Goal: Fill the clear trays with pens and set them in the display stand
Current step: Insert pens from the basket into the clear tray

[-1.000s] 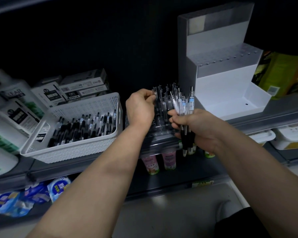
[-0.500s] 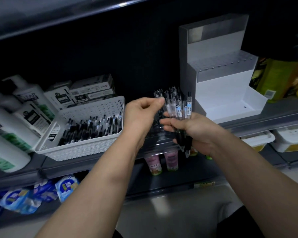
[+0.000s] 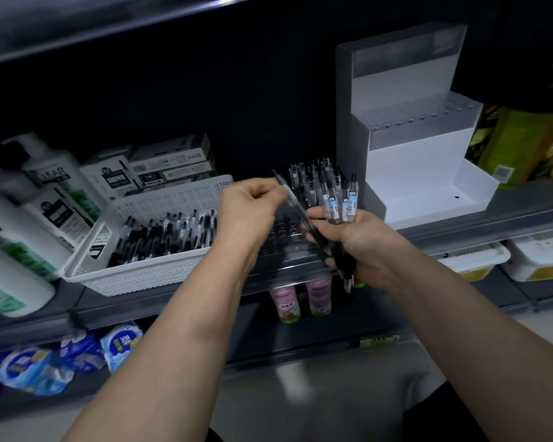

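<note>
Left hand: the left hand [image 3: 248, 215] had its fingers curled and pinched one pen [image 3: 292, 202] near its upper half, above the tray.
Pen: it slanted from upper left to lower right, and its dark lower end reached the right hand; whether it touched the bunch there was hard to tell.
Right hand: the right hand [image 3: 361, 247] was closed round a bunch [image 3: 339, 208] of pens held nearly upright, clear barrels above the fist and dark grips below it.
Tray: the clear tray [image 3: 284, 250] sat at the shelf's front edge, between basket and stand, under both hands; its back rows held standing pens [image 3: 313, 183], and its front holes showed bare.
Stand: the white stepped stand [image 3: 412, 173] stood just right of the tray, towards the shelf's back.
Basket: the white basket [image 3: 147, 275], left of the tray at the front edge, held loose pens lying flat.
Shelf: the grey shelf [image 3: 460, 224] carried all of these.
Left end: white bottles [image 3: 13, 237] lay at the shelf's left end, with boxes [image 3: 170, 161] behind the basket.
</note>
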